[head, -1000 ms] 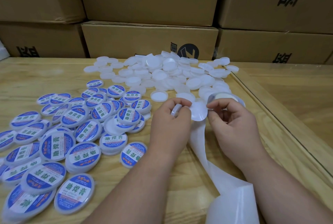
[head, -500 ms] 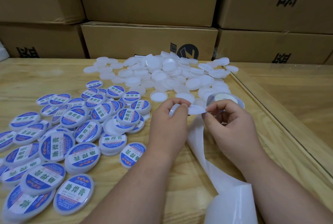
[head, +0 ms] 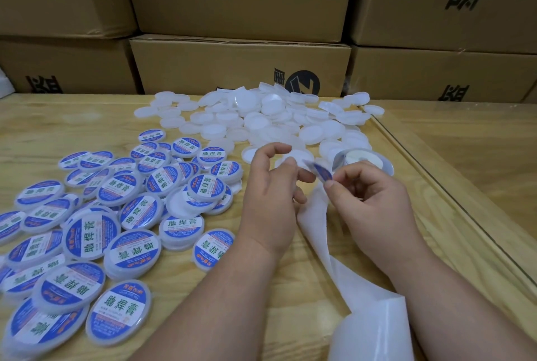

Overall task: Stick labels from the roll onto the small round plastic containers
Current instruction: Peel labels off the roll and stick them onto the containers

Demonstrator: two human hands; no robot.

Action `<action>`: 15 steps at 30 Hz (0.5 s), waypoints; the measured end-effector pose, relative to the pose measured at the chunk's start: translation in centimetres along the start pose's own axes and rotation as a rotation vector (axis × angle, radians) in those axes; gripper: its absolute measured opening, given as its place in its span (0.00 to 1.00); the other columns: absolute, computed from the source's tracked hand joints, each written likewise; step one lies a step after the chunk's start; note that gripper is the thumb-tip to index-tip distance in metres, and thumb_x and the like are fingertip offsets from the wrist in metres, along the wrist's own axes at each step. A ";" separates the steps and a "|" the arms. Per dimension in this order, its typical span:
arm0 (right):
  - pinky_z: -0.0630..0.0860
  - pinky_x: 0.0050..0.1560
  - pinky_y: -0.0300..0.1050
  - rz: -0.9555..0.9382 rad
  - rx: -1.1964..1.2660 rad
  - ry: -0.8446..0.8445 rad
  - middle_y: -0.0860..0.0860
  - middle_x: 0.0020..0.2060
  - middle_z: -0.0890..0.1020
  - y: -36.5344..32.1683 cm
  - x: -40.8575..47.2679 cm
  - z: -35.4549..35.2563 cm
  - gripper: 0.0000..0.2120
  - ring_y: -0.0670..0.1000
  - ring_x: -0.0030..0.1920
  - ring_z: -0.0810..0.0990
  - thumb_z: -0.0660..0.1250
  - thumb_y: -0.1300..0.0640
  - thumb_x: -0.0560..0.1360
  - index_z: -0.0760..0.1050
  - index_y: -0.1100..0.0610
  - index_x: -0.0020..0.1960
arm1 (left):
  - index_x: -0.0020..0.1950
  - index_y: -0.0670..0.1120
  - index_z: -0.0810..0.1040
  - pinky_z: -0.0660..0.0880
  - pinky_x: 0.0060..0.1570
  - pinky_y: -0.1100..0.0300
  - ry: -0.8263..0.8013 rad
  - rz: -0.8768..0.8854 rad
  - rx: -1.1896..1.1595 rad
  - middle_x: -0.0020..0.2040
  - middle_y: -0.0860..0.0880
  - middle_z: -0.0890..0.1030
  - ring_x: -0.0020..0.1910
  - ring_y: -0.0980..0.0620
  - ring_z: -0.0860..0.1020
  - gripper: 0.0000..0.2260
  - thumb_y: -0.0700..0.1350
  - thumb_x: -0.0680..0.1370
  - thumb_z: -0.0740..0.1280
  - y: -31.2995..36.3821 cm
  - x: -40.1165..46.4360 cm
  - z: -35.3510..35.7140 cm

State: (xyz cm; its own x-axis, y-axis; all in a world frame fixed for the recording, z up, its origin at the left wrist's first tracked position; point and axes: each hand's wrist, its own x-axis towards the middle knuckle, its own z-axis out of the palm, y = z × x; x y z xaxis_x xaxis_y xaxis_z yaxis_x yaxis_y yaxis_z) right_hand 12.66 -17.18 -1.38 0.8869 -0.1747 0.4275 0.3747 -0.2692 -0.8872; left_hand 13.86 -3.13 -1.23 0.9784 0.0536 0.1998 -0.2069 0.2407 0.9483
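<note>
Nearest me, the white backing strip (head: 343, 282) curls up from the bottom edge and runs between my forearms toward the hands. My right hand (head: 374, 203) pinches a blue label (head: 322, 172) by its lower edge between thumb and forefinger, the other fingers curled in. My left hand (head: 270, 203) sits just beside it, fingers bent; one fingertip looks to be at the label's left end, but I cannot tell whether it grips anything there. To my left the labelled containers (head: 130, 250) lie in a loose overlapping spread, blue-and-white faces up, reaching from the near edge toward the middle of the table (head: 58, 122). Just behind my right hand the label roll (head: 360, 158) rests flat, partly hidden by my fingers. Beyond both hands the bare white containers (head: 261, 116) lie heaped, some tilted against one another. The surface is pale wood grain with a seam running diagonally on the right. Stacked cardboard boxes (head: 241, 70) with black printed characters wall off the far side.
</note>
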 end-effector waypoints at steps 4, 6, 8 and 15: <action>0.70 0.30 0.37 0.118 0.099 0.047 0.44 0.29 0.75 0.0 0.3 -0.2 0.12 0.45 0.29 0.70 0.72 0.64 0.76 0.79 0.52 0.36 | 0.48 0.45 0.72 0.64 0.27 0.58 0.012 -0.084 -0.251 0.45 0.39 0.84 0.30 0.46 0.75 0.12 0.49 0.72 0.55 0.3 0.2 0.1; 0.66 0.27 0.42 0.215 0.243 0.039 0.48 0.27 0.71 -0.1 0.5 -0.5 0.14 0.48 0.26 0.66 0.70 0.63 0.78 0.78 0.51 0.35 | 0.47 0.44 0.74 0.65 0.29 0.58 0.024 -0.153 -0.330 0.48 0.40 0.85 0.32 0.45 0.79 0.11 0.48 0.73 0.56 0.4 0.4 0.1; 0.61 0.25 0.41 0.309 0.432 0.005 0.50 0.27 0.66 -0.2 0.7 -0.7 0.16 0.48 0.25 0.60 0.66 0.64 0.79 0.76 0.52 0.35 | 0.51 0.45 0.75 0.65 0.30 0.57 0.012 -0.201 -0.377 0.51 0.40 0.85 0.35 0.43 0.81 0.10 0.47 0.80 0.56 0.4 0.6 0.1; 0.53 0.22 0.36 0.466 0.573 -0.243 0.48 0.25 0.62 -0.8 1.0 -1.0 0.14 0.45 0.22 0.56 0.68 0.57 0.71 0.73 0.49 0.27 | 0.50 0.48 0.78 0.60 0.31 0.55 -0.032 -0.243 -0.296 0.43 0.43 0.83 0.31 0.45 0.79 0.12 0.51 0.82 0.58 0.3 0.5 0.5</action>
State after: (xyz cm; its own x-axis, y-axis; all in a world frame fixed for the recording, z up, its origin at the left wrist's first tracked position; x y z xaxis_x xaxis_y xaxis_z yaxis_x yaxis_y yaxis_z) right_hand 12.96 -18.09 -0.12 0.9967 0.0806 -0.0025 -0.0286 0.3246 -0.9454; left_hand 14.25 -3.50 -0.70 0.9976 -0.0681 -0.0099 0.0435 0.5122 0.8578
